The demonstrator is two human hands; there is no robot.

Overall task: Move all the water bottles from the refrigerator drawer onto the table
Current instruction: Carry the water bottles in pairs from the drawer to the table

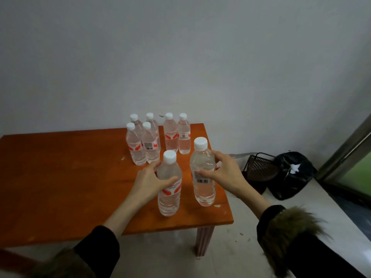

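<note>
Two clear water bottles with white caps stand upright near the right front part of the orange table (60, 177). My left hand (149, 182) grips the left bottle (169, 199) around its upper body. Around the label of the right bottle (203, 189), which shows a barcode, my right hand (224, 175) curls its thumb and fingers. Several more bottles (158, 141) of the same kind stand grouped at the table's back right. The refrigerator drawer is not in view.
A grey wall rises behind the table. On the floor to the right sit a dark wire basket (259, 169) and a black bag (291, 175). A window or door frame (345, 149) runs along the far right. The table's right edge lies close to the right bottle.
</note>
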